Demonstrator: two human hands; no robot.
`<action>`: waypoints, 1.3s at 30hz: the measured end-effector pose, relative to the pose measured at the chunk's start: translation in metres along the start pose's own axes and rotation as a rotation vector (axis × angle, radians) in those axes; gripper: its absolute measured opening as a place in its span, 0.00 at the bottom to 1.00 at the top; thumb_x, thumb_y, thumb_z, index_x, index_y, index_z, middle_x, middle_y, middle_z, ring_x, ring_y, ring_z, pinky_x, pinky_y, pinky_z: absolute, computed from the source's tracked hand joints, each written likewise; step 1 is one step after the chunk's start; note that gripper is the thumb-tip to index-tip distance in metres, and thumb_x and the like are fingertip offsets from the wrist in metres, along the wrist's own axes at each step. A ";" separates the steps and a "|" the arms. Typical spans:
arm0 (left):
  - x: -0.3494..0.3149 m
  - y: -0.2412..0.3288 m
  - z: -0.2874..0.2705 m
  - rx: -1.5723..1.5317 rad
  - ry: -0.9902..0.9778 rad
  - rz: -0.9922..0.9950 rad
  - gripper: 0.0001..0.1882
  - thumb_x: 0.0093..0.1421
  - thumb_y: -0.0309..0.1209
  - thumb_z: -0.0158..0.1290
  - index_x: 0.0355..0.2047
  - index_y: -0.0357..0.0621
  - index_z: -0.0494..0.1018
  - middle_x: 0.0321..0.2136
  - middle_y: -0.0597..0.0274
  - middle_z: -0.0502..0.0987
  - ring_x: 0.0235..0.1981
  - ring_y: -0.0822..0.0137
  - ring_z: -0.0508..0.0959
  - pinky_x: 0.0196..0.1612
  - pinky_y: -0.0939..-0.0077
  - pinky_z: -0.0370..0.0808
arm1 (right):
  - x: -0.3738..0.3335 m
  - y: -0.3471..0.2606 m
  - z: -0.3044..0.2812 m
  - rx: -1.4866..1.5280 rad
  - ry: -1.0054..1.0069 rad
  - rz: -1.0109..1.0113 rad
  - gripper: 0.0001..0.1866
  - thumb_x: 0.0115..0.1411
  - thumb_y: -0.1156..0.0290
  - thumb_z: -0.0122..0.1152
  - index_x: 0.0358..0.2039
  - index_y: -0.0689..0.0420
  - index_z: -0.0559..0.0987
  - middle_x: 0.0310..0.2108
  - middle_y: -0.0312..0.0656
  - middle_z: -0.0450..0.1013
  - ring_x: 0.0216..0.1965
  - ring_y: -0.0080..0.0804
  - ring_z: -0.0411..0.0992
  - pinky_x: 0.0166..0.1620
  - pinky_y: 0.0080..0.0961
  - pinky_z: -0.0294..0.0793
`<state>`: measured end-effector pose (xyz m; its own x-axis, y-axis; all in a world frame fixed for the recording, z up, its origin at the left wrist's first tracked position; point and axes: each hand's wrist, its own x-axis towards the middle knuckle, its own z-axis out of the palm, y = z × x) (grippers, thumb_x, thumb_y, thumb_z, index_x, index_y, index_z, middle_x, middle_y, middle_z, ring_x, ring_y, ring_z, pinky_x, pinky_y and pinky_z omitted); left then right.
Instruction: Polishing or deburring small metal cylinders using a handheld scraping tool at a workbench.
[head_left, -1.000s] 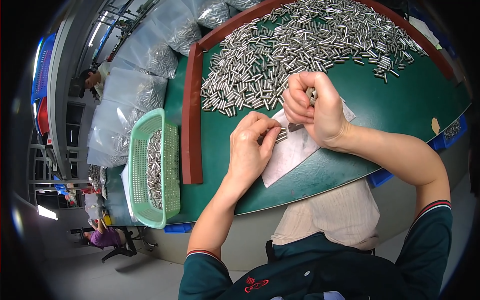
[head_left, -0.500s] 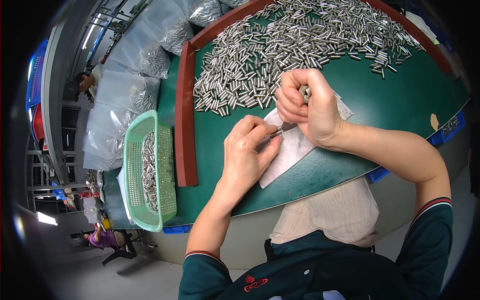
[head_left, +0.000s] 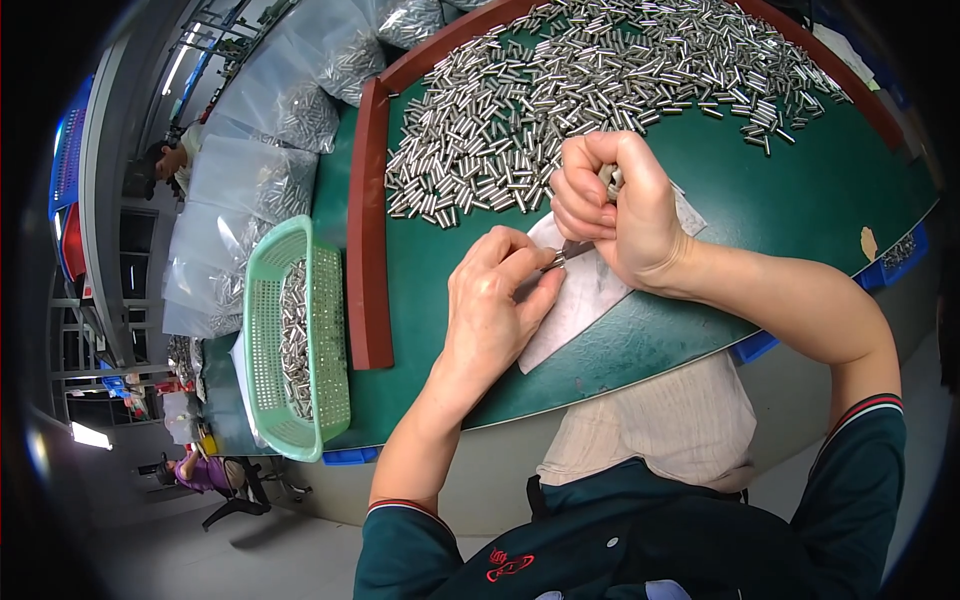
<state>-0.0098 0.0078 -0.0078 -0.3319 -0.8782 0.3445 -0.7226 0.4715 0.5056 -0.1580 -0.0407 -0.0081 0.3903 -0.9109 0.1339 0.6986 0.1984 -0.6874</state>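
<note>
My left hand (head_left: 490, 305) is closed, thumb and fingers pinching a small shiny metal pin (head_left: 557, 258) whose end pokes out past the fingertips. In a fist, my right hand (head_left: 630, 205) grips a tool with a flat metal blade (head_left: 575, 247); a bit of its pale wrapped handle (head_left: 611, 183) shows at the top of the fist. The blade meets the pin's end, though the exact contact is too small to tell. Beneath both hands lies a whitish cloth (head_left: 575, 315) on the green tabletop (head_left: 640, 335). Beyond them spreads a big heap of similar metal pins (head_left: 480, 130).
A red-brown raised border (head_left: 368, 240) walls the tabletop's left and far sides. Left of it stands a pale green plastic basket (head_left: 334, 350) holding pins. Clear plastic bags (head_left: 235, 185) of pins line the far left. Another person (head_left: 205, 473) sits in the left background.
Both hands keep nearly the same pose, with the blade still at the pin's end. The whole view has shifted very slightly.
</note>
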 end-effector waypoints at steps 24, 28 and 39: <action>0.005 -0.004 0.002 0.267 -0.007 0.282 0.05 0.43 0.23 0.52 0.18 0.38 0.67 0.20 0.58 0.65 0.23 0.62 0.69 0.26 0.71 0.67 | 0.003 -0.002 -0.001 -0.054 -0.004 0.009 0.15 0.52 0.65 0.33 0.10 0.54 0.56 0.06 0.31 0.48 0.09 0.16 0.43 0.14 0.16 0.41; 0.011 -0.003 0.001 0.525 -0.149 0.339 0.06 0.44 0.24 0.53 0.20 0.39 0.66 0.22 0.59 0.65 0.23 0.62 0.69 0.26 0.71 0.68 | 0.004 -0.004 -0.002 -0.025 0.001 0.027 0.15 0.52 0.65 0.33 0.10 0.53 0.56 0.06 0.30 0.48 0.08 0.17 0.43 0.13 0.16 0.41; 0.014 -0.009 -0.002 0.201 -0.009 0.197 0.03 0.48 0.22 0.51 0.24 0.36 0.68 0.21 0.59 0.69 0.22 0.64 0.71 0.26 0.71 0.69 | 0.008 -0.005 0.003 -0.017 0.011 0.089 0.16 0.53 0.63 0.33 0.11 0.52 0.56 0.06 0.30 0.47 0.09 0.17 0.42 0.15 0.17 0.41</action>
<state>-0.0066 -0.0089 -0.0060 -0.4826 -0.7721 0.4134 -0.7488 0.6086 0.2624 -0.1561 -0.0474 -0.0014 0.4438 -0.8939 0.0633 0.6507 0.2729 -0.7086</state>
